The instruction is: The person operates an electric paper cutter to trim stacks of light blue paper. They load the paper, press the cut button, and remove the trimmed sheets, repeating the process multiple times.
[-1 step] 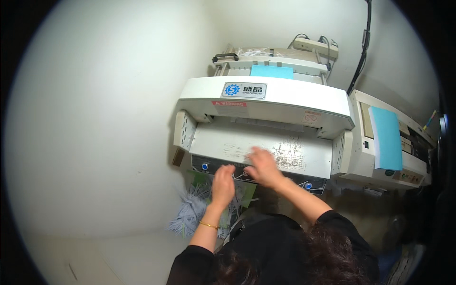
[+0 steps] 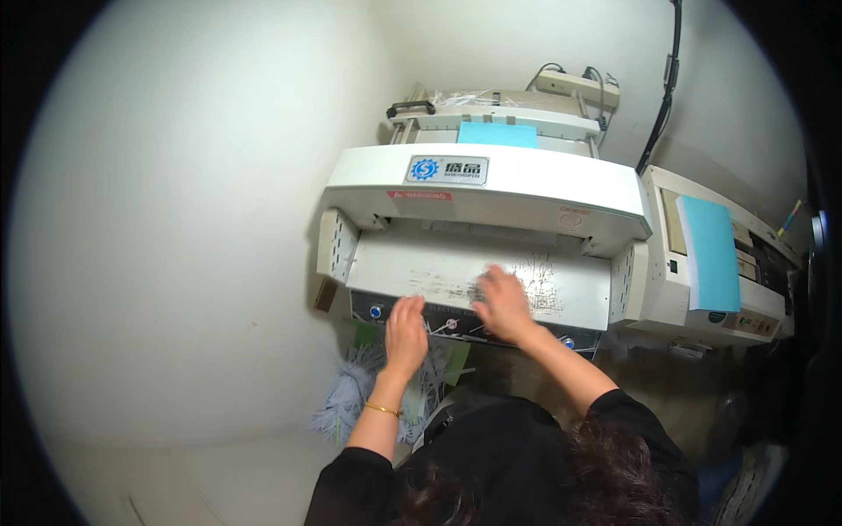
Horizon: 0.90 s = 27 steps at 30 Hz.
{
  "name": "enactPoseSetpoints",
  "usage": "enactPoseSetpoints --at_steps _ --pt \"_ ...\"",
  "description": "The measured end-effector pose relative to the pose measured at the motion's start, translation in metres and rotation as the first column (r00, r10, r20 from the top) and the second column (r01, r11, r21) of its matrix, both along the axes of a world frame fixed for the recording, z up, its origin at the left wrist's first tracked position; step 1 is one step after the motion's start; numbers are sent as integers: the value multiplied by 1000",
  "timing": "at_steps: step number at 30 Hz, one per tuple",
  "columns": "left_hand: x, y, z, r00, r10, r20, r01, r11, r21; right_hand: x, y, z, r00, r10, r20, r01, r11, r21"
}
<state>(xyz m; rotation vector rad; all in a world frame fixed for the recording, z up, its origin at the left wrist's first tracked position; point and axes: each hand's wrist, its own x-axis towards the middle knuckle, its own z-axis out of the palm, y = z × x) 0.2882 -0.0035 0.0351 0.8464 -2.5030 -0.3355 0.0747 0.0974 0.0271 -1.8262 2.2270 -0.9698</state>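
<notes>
A white paper cutter (image 2: pixel 485 182) stands in front of me, its pale metal table (image 2: pixel 395 260) marked with dark scratches. Over the left part of its black front panel (image 2: pixel 443 321) is my left hand (image 2: pixel 406 336), fingers stretched forward with nothing seen in them. My right hand (image 2: pixel 506 305) is at the table's front edge, by the scratched patch. Its thumb is apart from the fingers, which motion blurs, and I see nothing held. A blue button (image 2: pixel 375 312) lies left of my left hand; another blue button (image 2: pixel 568 343) is beyond my right forearm.
Light-blue sheets (image 2: pixel 498 134) lie behind the cutter's upper beam. At right, a blue-covered paper stack (image 2: pixel 709 254) rests on a second beige machine (image 2: pixel 664 298). Shredded paper strips (image 2: pixel 344 399) heap below the cutter's left front. A power strip (image 2: pixel 574 86) sits at the back.
My right hand has moved to the right along the table's front edge. My left hand has shifted slightly left, so the hands are farther apart.
</notes>
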Motion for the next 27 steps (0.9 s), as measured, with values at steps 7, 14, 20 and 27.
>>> enactPoseSetpoints --at_steps 7,14,20,27 --pt "-112 -117 -26 988 63 142 -62 998 -8 -100 -1 -28 841 -532 -98 541 820 186" --pt "-166 -152 -20 956 -38 292 15 996 82 -119 -39 -37 831 -540 -132 549 760 347" --pt "-170 -161 -13 953 -78 292 37 989 145 -120 -56 -57 783 -609 -122 621 760 194" --pt "-95 -124 -38 986 -67 150 66 998 12 -35 -14 -21 759 -645 -85 651 756 72"
